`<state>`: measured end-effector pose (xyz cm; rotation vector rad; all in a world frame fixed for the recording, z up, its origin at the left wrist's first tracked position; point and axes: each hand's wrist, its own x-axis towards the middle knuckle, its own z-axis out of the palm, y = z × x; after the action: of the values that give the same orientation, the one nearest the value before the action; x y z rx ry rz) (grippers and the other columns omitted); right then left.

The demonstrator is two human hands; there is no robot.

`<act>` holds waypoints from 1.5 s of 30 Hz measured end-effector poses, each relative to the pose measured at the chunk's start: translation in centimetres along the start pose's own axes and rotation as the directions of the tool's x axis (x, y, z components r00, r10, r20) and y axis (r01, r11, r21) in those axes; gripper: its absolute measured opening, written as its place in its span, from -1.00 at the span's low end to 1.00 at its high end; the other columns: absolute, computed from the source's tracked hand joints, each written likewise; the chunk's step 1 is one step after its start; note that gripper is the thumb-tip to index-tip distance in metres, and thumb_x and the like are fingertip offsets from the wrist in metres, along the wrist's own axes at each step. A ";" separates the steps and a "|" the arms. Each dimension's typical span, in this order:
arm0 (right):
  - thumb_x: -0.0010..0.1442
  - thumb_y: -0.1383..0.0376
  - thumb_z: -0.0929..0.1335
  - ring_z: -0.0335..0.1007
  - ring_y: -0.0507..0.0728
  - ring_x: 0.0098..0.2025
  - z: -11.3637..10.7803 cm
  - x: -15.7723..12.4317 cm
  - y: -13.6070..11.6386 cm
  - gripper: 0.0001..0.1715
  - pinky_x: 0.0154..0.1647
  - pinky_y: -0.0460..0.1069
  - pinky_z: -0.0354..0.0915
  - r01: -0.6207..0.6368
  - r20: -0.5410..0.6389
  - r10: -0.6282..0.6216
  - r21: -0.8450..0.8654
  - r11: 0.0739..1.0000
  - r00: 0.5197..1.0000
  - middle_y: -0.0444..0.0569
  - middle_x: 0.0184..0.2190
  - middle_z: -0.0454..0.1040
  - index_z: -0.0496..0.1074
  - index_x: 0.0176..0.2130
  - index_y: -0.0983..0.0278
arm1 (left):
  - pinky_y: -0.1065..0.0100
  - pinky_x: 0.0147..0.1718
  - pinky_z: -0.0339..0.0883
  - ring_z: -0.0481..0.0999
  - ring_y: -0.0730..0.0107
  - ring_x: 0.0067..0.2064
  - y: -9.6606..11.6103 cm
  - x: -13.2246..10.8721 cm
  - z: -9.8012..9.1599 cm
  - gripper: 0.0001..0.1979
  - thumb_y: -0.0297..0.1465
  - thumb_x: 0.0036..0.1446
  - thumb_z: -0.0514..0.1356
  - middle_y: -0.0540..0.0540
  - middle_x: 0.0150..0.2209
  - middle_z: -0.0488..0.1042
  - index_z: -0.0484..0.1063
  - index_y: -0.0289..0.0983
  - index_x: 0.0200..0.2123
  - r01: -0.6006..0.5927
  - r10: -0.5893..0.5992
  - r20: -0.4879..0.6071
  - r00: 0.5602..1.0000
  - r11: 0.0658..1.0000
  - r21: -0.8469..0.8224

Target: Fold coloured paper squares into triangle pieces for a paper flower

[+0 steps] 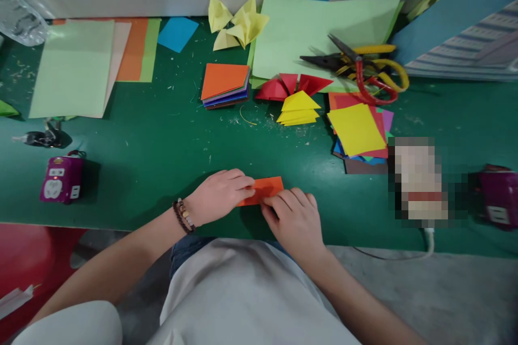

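Note:
A small orange sheet of paper (267,187), folded into a rectangle, lies near the front edge of the green table. At its left end my left hand (220,194) has its fingers closed on the paper. My right hand (293,218) pinches the lower right edge between thumb and curled fingers. Beyond the hands sit a stack of colored paper squares (225,82) with orange on top, several folded yellow pieces (298,109), red folded pieces (279,88), and a pile topped by a yellow square (358,129).
Red and yellow handled scissors (376,94) and pliers (324,62) rest on pale green sheets (291,27). More sheets (73,64) lie at the left. Purple power adapters (62,178) stand at both sides. A blurred device (418,178) with a cable lies at right.

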<state>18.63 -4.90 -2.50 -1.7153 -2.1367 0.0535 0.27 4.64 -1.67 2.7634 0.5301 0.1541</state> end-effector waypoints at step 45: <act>0.19 0.31 0.35 0.41 0.12 -0.33 0.3 -0.6 0.1 -0.89 -0.25 0.07 0.21 -0.344 0.039 0.364 0.430 0.834 0.931 -0.14 -0.42 0.56 0.40 -0.40 0.17 | 0.17 -0.11 0.38 0.38 0.21 -0.03 5.8 0.1 3.2 -0.75 -0.39 0.29 0.08 -0.12 -0.02 0.46 0.40 -0.23 0.00 0.507 -0.501 -0.279 0.819 0.860 -0.054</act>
<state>18.76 -5.33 -2.94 -1.7837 -1.5870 0.5469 2.89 -1.36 -2.70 2.5215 1.3261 0.4223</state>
